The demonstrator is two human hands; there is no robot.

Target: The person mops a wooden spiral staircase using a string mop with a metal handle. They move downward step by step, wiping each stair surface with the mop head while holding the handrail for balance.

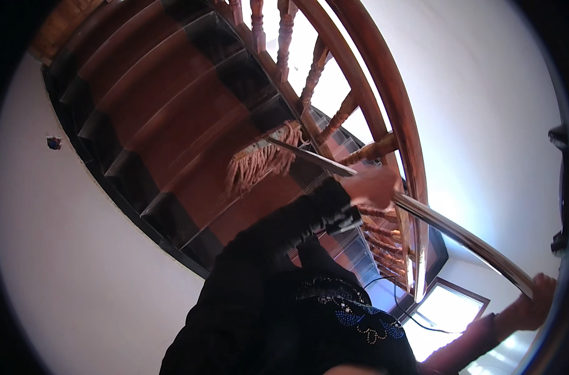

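My left hand [372, 186], slightly blurred, is closed around the metal mop handle [458, 236] partway along it. At the right rim, my right hand [537, 302] grips the handle's upper end. The handle slants down to the left to the string mop head [265, 157], whose pinkish strands spread over a stair tread close to the balusters. Reddish-brown stair treads [172, 108] with black end sections lie under and beyond the mop. My palms are hidden.
A curved wooden handrail [401, 103] and turned balusters [315, 70] border the stairs. A white wall [92, 243] with a small hole [54, 142] stands opposite. Further stairs descend behind my arm. A thin black cable [397, 295] hangs near a bright window [453, 300].
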